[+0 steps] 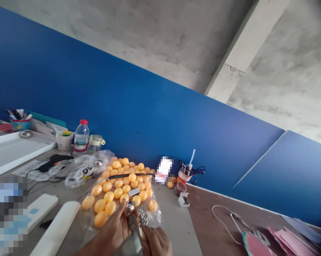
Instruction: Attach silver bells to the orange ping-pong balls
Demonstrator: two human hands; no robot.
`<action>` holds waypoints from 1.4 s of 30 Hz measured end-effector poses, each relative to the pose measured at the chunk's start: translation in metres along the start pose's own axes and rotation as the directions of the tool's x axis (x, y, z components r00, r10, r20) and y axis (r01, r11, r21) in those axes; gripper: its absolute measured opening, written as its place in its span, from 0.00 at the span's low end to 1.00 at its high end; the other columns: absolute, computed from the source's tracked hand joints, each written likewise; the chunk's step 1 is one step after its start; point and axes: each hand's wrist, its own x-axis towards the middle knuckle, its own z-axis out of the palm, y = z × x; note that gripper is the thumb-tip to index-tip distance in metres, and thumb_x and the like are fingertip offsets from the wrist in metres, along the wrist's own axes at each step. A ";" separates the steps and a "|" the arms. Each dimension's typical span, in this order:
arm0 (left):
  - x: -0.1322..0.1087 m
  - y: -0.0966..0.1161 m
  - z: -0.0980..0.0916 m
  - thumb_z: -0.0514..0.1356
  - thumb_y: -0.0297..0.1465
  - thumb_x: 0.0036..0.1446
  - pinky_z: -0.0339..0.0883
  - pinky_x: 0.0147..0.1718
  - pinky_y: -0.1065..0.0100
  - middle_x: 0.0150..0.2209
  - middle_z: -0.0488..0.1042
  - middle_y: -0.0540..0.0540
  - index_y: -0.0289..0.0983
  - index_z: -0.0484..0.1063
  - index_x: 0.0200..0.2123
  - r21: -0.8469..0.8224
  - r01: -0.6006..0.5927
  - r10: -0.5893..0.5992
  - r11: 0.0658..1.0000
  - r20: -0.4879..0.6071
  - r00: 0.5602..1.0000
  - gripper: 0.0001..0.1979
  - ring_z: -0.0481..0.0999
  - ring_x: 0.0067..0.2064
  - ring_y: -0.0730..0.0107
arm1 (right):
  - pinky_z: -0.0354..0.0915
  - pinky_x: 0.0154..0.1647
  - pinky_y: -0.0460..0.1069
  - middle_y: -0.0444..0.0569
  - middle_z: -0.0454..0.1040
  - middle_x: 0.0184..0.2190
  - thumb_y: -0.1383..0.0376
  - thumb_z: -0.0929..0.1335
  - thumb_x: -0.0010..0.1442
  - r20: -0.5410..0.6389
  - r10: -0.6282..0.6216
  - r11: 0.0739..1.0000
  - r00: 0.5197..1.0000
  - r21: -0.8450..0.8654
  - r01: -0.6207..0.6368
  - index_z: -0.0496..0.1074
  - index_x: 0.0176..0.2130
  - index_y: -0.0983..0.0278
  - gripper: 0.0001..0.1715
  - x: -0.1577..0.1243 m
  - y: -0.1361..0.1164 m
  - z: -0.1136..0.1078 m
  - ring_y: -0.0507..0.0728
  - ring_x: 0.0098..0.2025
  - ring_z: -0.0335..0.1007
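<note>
My left hand [117, 225] pinches a shiny silver ball [130, 207] between its thumb and fingers, low in the middle of the view. Just below the ball, a flat grey tool [135, 234] with a blurred outline points up towards it. My right hand [158, 241] is curled closed against that tool's right side. More silver pieces [143, 217] glint beside the fingers, too small to make out. Behind both hands lies a clear plastic bag of orange balls [118, 193]. Across the bag rests a thin black stick [131, 175], and a small white label [134, 192] shows on it.
On the left are a white tray [47, 146], bottle [81, 138], glass jar [95, 142], glue gun [53, 161] and white roll [56, 227]. A lit phone [163, 170], pen cup [184, 176] and small box [184, 201] stand behind. Pink sheets [291, 241] lie right, before the blue partition [150, 106].
</note>
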 end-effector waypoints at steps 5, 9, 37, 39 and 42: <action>-0.006 0.002 0.004 0.69 0.43 0.61 0.69 0.30 0.68 0.26 0.79 0.49 0.36 0.77 0.34 0.085 0.049 -0.053 0.995 0.046 0.998 0.16 0.77 0.28 0.67 | 0.68 0.21 0.49 0.47 0.81 0.27 0.59 0.56 0.78 0.148 -0.018 1.000 0.989 0.014 0.016 0.72 0.52 0.63 0.19 0.002 -0.001 0.000 0.57 0.20 0.74; -0.008 0.003 0.004 0.71 0.42 0.59 0.70 0.32 0.67 0.27 0.80 0.48 0.37 0.76 0.34 0.102 -0.027 0.023 0.994 0.041 0.999 0.15 0.78 0.29 0.66 | 0.68 0.23 0.50 0.45 0.80 0.26 0.61 0.57 0.78 0.151 0.012 1.000 0.988 0.025 -0.016 0.71 0.50 0.61 0.16 -0.001 -0.007 0.000 0.57 0.20 0.74; 0.004 -0.003 -0.004 0.65 0.34 0.65 0.72 0.40 0.63 0.31 0.84 0.47 0.38 0.78 0.32 0.068 0.055 -0.056 0.996 0.000 0.998 0.09 0.82 0.34 0.65 | 0.70 0.22 0.51 0.48 0.81 0.29 0.61 0.56 0.78 0.132 0.113 0.992 0.985 -0.074 -0.104 0.73 0.53 0.60 0.20 0.009 -0.007 -0.012 0.58 0.22 0.75; 0.005 -0.005 -0.006 0.66 0.36 0.65 0.73 0.40 0.62 0.30 0.82 0.47 0.37 0.77 0.32 0.038 0.035 -0.036 0.999 0.008 0.999 0.10 0.81 0.33 0.64 | 0.73 0.26 0.51 0.50 0.82 0.31 0.62 0.57 0.78 0.089 0.128 0.990 0.988 -0.077 -0.121 0.73 0.55 0.61 0.19 0.012 -0.007 -0.017 0.59 0.25 0.77; 0.006 -0.006 -0.007 0.66 0.38 0.65 0.73 0.39 0.63 0.30 0.82 0.46 0.36 0.78 0.34 0.036 0.047 -0.048 0.998 0.048 0.998 0.11 0.80 0.31 0.65 | 0.74 0.29 0.50 0.51 0.82 0.32 0.62 0.57 0.78 0.046 0.170 0.981 0.984 -0.104 -0.165 0.73 0.56 0.61 0.19 0.016 -0.008 -0.019 0.59 0.27 0.79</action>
